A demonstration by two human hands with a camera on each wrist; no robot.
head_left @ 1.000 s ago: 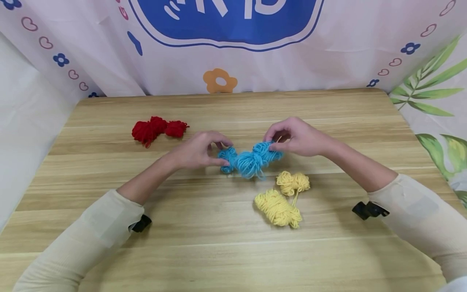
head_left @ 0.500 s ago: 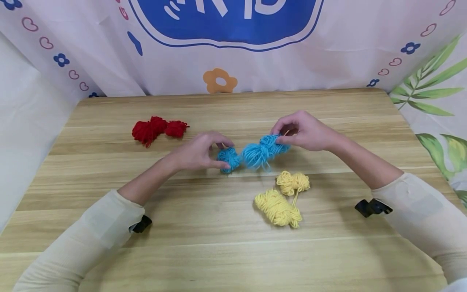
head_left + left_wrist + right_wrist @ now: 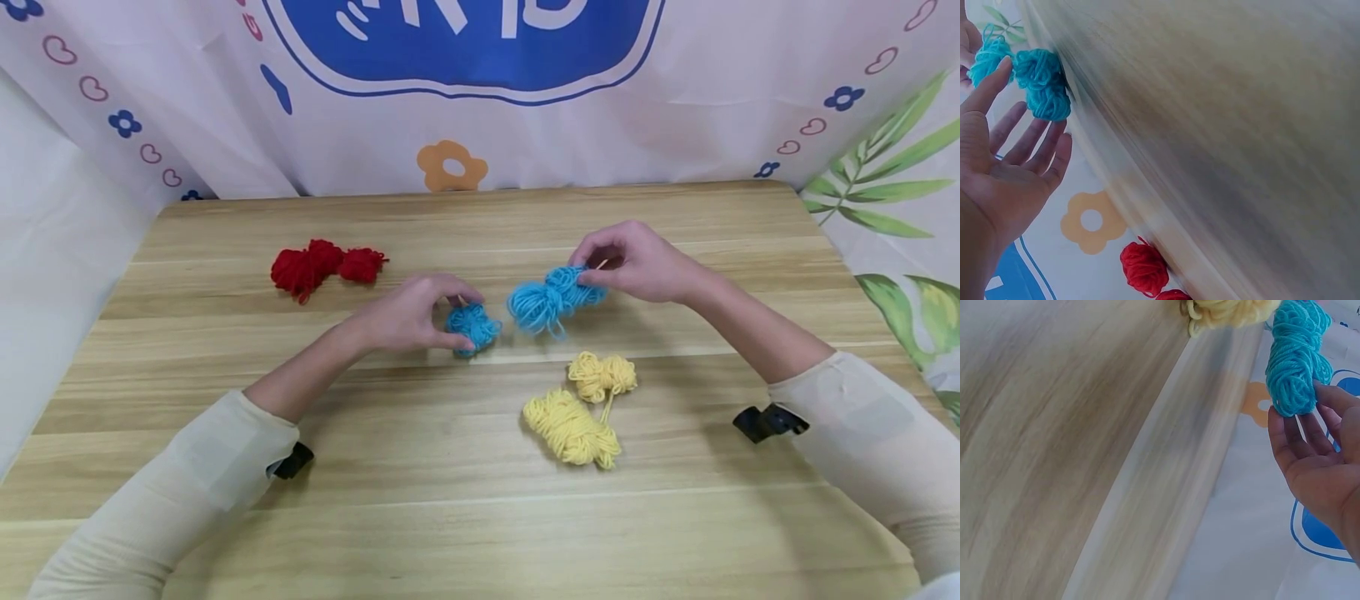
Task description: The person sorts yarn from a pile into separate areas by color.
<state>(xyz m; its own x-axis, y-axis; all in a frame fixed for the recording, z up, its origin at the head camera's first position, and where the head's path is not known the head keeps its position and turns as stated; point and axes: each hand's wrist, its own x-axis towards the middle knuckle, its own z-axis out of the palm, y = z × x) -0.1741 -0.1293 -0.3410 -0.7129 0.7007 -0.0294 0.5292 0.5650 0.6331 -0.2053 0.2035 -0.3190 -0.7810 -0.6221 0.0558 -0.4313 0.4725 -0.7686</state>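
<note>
In the head view my left hand (image 3: 408,315) is around a small blue yarn bundle (image 3: 474,327) at mid-table, thumb on its near side and fingers on its far side. My right hand (image 3: 637,262) pinches the right end of a larger blue yarn skein (image 3: 542,307), tied in at its middle and held just above the wood. A narrow gap separates the two blue pieces. Seen from the left wrist, the small bundle (image 3: 1042,84) has two lobes. The right wrist view shows thumb and fingers at the end of the large skein (image 3: 1297,359).
Toward the front right lie a large yellow yarn skein (image 3: 572,427) and a smaller yellow bundle (image 3: 602,375), joined by a strand. Red yarn (image 3: 307,267) in two bunches lies at the back left. A printed cloth (image 3: 360,142) hangs behind the wooden table (image 3: 390,517).
My right hand has moved right and slightly away with the larger blue skein, pulling it apart from the small bundle. My left hand has stayed nearly still; red and yellow yarn have not moved.
</note>
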